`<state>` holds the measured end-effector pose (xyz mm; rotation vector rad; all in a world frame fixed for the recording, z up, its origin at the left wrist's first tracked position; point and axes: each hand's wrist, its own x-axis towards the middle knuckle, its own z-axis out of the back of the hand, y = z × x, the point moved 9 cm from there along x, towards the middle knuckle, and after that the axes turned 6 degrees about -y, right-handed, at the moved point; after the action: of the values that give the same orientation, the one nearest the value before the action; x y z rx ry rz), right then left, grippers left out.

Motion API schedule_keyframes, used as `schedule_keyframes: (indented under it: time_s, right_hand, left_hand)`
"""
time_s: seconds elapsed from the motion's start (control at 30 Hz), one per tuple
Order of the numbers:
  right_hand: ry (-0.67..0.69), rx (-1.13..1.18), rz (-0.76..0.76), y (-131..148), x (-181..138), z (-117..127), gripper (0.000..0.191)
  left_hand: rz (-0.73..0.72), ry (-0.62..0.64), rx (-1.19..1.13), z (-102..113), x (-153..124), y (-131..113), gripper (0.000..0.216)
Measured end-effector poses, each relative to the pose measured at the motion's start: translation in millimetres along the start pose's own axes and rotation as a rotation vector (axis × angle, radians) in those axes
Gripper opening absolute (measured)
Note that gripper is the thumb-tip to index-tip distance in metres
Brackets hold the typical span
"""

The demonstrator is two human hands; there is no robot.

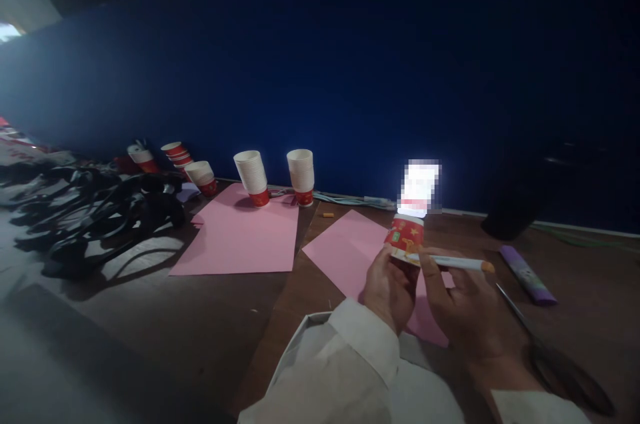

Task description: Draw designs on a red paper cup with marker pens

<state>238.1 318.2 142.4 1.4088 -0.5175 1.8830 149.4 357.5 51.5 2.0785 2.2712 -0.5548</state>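
While our left hand [387,287] clamps the red paper cup [406,236] from below, our right hand [460,304] pinches a white pen [450,263], and the two hands sit close together. The cup hangs above the near pink sheet [345,247] with its long axis close to upright, leaning slightly. We cannot tell which end is its mouth or what is inside. The pen lies almost level, its orange end pointing right, away from the cup, and its other end at the cup's lower edge. Left of the cup and farther back, stacks of nested cups [253,174] stand by the blue wall [350,77]. Right of the cup, a purple tube [527,274] and scissors [565,364] lie on the desk [200,331].
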Motion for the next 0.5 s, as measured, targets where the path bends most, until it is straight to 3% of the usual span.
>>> schedule_keyframes:
  time_s: [0.5]
  right_hand:
    - [-0.023, 0.023, 0.042, 7.0, 4.6, 4.2, 0.014]
  left_hand:
    - [0.022, -0.005, 0.023, -0.2, -0.3, 0.8, 0.020]
